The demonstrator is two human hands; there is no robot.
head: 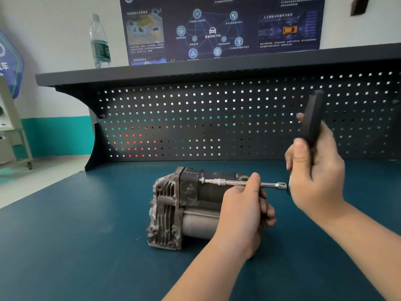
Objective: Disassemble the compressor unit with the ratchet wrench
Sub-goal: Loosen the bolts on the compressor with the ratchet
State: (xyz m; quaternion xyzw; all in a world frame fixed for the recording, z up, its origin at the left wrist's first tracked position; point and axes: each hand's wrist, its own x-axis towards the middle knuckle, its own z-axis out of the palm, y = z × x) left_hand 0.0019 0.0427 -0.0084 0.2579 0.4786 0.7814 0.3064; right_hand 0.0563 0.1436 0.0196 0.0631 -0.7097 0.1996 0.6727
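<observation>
Nearest the lens, two forearms reach in from the lower right of the frame. My left hand (243, 205) rests on the compressor unit (184, 209), its fingers (253, 181) curled over the chrome extension bar (238, 183) to steady it. My right hand (314, 170) is wrapped closed round the black handle of the ratchet wrench (312, 120), which points up toward the upper right; the ratchet head sits hidden behind that palm.

From this, I judge the task is at an early stage. The bar runs level from the ratchet to a bolt on the compressor's dark upper housing, so one fastener is being worked. The unit looks whole: finned grey casting at the left end, cylinder below, no part lifted off and no loose bolt that I can see on the bench (86, 235). Whether other bolts are already out I cannot tell.

Count: one compressor unit, centre of the frame on the blue bench; one ratchet wrench with one extension bar; one water bottle (100, 42) on the shelf, upper left; one pegboard (217, 118); one poster (217, 27).
</observation>
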